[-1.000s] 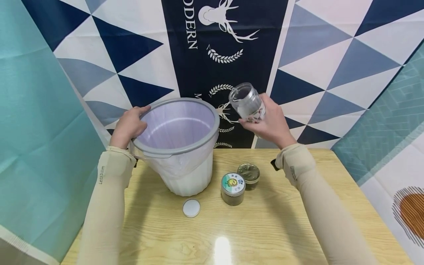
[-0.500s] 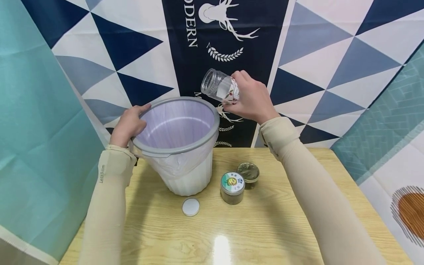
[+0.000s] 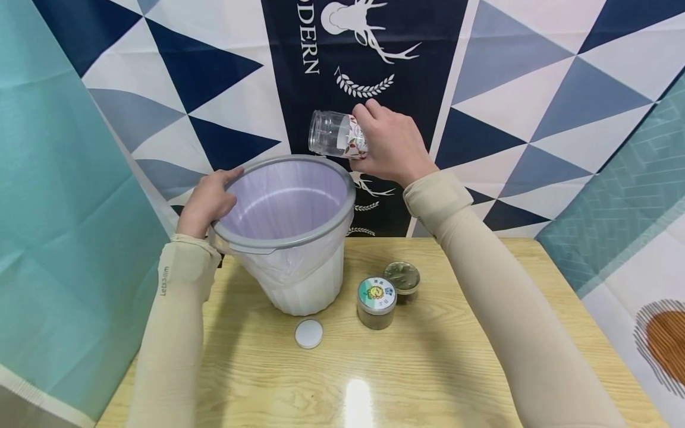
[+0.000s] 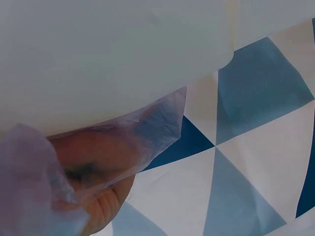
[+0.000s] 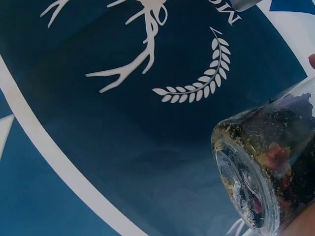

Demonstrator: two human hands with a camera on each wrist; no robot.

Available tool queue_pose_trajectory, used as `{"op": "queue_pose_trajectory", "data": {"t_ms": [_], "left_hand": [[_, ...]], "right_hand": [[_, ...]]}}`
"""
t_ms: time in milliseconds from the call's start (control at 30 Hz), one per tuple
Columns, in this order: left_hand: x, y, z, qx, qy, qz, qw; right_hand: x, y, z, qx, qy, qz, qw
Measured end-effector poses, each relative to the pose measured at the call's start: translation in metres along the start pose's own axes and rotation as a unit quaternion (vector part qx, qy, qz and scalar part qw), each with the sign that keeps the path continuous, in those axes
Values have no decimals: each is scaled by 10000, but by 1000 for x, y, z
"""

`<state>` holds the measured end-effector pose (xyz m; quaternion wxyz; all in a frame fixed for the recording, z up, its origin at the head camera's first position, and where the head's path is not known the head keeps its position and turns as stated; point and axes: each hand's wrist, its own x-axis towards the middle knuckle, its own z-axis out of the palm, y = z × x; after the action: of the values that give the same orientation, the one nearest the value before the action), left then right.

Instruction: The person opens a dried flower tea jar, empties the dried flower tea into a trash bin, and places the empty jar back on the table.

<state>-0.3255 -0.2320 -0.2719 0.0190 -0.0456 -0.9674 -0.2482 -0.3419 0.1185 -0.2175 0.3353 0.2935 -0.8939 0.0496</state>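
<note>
My right hand (image 3: 393, 142) grips a clear jar (image 3: 327, 132) with a red floral label, lidless, tipped nearly level. Its mouth points left, above the far right rim of a white bin (image 3: 313, 285). In the right wrist view, yellowish crumbs and dark and reddish patches show at the base of the jar (image 5: 246, 182). At the bin's left side, my left hand (image 3: 207, 202) holds the grey rim, fingers over the edge. A pale purple bag (image 3: 289, 199) lines the bin. The left wrist view shows the left hand (image 4: 106, 206) partly hidden behind the bag's overhanging film.
Right of the bin stand a small round container (image 3: 377, 312) with a sunflower-printed lid and a second one (image 3: 402, 279) with a dark greenish top. A white disc-shaped lid (image 3: 308, 334) lies on the wooden table (image 3: 278, 386). Patterned cloth hangs close behind.
The right hand has carried the jar left toward the bin and tipped it from mouth-up slant to nearly level. The left hand stays at the rim.
</note>
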Motion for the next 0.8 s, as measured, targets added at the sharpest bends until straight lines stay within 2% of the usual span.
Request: {"op": "queue_pose_trajectory", "data": {"t_ms": [200,467,800], "left_hand": [[1,1,-1,9,17,33,10000],[0,1,-2,-53,30,1,10000],[0,1,0,-128,27,-30,9999]], "right_hand": [[10,-4,-4,-421,-39,-352,9985],[17,-9,-9,-762,-215,-591,9951],[18,-8,-14,-983,-427,-589,9925]]}}
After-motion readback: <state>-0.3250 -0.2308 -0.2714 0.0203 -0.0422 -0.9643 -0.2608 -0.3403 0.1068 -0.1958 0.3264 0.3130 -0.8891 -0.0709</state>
